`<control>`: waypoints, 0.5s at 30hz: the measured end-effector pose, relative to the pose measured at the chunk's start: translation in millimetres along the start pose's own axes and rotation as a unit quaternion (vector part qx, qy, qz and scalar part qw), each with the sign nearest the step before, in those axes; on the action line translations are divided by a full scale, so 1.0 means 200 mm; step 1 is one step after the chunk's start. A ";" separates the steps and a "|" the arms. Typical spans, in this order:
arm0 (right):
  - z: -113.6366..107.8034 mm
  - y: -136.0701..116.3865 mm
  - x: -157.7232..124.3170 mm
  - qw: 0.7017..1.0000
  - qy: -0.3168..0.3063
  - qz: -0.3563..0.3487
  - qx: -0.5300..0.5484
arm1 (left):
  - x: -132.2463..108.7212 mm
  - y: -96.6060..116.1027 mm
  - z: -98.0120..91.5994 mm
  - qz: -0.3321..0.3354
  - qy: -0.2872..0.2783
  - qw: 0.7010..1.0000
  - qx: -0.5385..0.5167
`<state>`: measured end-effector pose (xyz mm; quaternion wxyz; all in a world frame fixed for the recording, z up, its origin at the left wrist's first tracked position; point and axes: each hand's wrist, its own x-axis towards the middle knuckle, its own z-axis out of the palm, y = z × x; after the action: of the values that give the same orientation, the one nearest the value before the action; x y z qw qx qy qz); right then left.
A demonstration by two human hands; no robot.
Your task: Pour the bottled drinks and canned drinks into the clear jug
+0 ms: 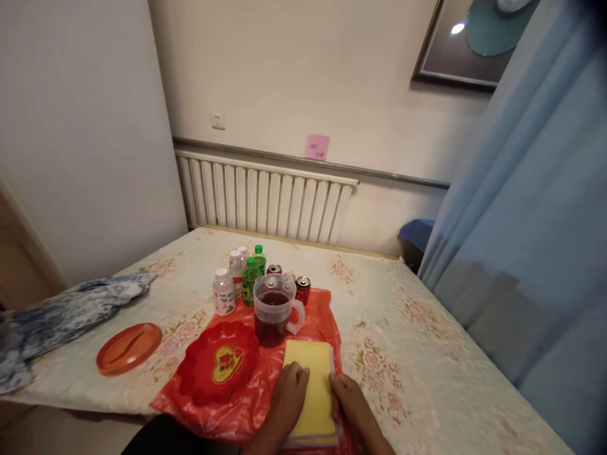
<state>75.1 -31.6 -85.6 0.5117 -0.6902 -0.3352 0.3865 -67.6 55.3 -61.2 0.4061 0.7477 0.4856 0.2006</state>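
A flat yellow rectangular stack [313, 379], with pale, pinkish layers at its edges, lies on a red plastic sheet [327, 316]. I cannot tell whether it is paper or cloth. My left hand [290, 393] is closed at its left side, the curled fingers resting on the top. Along the right edge, my right hand [349, 399] grips it with the thumb up. Just beyond stands a clear plastic jug [275, 311] of dark liquid, its handle to the right. Left of the stack sits a red scalloped tray [196, 366] with a yellow heart-shaped print.
White-capped bottles [224, 294], green-capped bottles [250, 281] and two drink cans [303, 289] cluster behind the jug. An orange-red lid [129, 349] and a blue-white cloth [71, 316] lie on the left. A floral cover [379, 328] spreads beneath everything. A blue curtain [526, 240] hangs right.
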 end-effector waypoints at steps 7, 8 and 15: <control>-0.04 -0.13 0.24 0.996 0.057 -0.057 -0.030 | 0.10 -0.08 -0.19 0.035 -0.132 0.990 -0.034; -0.04 -0.16 0.29 0.995 0.069 -0.071 -0.032 | 0.13 -0.09 -0.21 0.034 -0.165 0.984 -0.055; 0.08 -0.37 0.65 0.980 0.129 -0.146 -0.044 | 0.31 -0.23 -0.25 0.049 -0.328 0.932 -0.149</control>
<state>117.0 105.3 -41.4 0.5707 -0.6997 -0.3805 0.1997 -100.1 140.7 -74.6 0.6390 0.7257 0.2530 0.0334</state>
